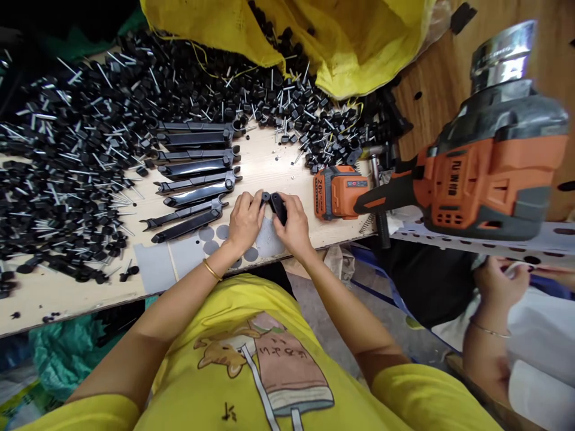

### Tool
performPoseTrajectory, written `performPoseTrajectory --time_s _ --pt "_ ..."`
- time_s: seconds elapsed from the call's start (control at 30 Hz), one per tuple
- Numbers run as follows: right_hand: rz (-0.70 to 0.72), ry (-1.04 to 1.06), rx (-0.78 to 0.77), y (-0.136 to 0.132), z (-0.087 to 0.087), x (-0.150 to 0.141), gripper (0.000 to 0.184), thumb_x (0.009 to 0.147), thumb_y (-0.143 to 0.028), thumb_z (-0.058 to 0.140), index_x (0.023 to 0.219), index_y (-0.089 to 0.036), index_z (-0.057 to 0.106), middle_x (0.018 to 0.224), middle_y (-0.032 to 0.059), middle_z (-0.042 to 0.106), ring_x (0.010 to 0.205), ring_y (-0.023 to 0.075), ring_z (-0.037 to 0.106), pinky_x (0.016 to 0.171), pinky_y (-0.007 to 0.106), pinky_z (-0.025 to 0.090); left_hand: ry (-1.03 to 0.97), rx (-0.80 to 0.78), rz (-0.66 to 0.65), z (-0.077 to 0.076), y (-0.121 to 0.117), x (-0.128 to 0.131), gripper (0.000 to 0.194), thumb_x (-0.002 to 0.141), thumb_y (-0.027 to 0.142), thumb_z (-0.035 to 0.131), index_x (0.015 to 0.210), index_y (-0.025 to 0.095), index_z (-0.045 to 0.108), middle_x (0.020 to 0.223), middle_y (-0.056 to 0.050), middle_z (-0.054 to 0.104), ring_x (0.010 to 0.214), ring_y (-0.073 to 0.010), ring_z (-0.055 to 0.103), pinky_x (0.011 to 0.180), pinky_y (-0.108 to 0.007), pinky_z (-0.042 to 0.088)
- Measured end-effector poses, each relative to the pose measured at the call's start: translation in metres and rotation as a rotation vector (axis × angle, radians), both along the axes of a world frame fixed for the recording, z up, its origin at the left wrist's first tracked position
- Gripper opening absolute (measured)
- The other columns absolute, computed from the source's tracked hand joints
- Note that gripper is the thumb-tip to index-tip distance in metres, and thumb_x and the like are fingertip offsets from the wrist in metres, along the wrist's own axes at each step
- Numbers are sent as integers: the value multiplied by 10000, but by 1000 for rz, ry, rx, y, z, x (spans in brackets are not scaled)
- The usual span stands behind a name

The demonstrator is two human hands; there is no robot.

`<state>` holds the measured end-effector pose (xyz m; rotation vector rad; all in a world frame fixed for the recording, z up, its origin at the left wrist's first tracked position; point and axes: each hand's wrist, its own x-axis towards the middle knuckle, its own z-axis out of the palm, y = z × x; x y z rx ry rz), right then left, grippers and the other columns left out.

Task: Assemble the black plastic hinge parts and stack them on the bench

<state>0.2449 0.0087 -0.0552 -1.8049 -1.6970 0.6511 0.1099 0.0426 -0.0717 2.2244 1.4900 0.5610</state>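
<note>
My left hand [245,222] and my right hand [294,226] meet at the front edge of the wooden table [58,293]. Both are closed on a small black plastic part [275,203] held between them. The left fingers pinch its left end, the right fingers wrap its right side. A row of several long black plastic arms [193,173] lies just left of my hands. Behind them spreads a large heap of small black knobs with metal pins [76,149].
An orange battery pack [339,191] lies right of my hands. An orange and grey cordless driver [489,167] hangs at the right over a white perforated rail. A yellow sack [350,42] spills parts at the back. Another person's hand [498,281] is at lower right.
</note>
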Motion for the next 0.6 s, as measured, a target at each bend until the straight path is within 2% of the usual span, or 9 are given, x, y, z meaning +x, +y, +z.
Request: performPoseTrajectory --time_s 0.33,0.53,0.6 --pt "0 -39 27 0 -5 2 426 756 -148 469 1180 -190 465 1075 102 542 1016 252 516 908 434 444 17 -7 56 2 -13 4 388 925 190 377 1299 127 455 958 -105 542 924 -230 505 814 -341 440" --pt "1 -42 32 2 -7 4 404 755 -173 480 1159 -188 466 1057 102 541 1001 252 522 887 430 456 94 -35 -75 9 -13 1 336 929 210 373 1221 134 521 952 -108 562 911 -234 524 781 -337 445" --pt "2 -51 37 2 -7 3 409 757 -179 478 1166 -192 461 1057 103 540 1010 257 518 889 434 454 91 -42 -77 9 -12 2 324 930 219 381 1203 129 530 948 -107 560 899 -230 528 765 -330 448"
